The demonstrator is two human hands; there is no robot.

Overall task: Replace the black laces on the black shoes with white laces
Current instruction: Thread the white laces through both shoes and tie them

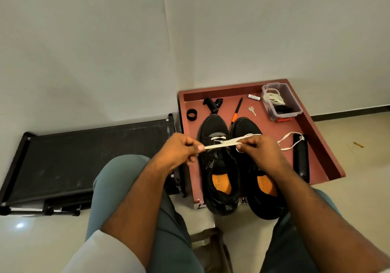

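Left hand and right hand each pinch the white lace, stretched taut between them above the two black shoes. The lace runs into the left shoe's front eyelets; its loose end trails right of the right hand beside a black cylinder. Beyond the hands on the red tray: clear box holding laces, key, orange-handled tool, black ring. The hands hide both shoes' mid-sections.

Blk shoes w/ orange insoles, white lace, reddish-brown tray.
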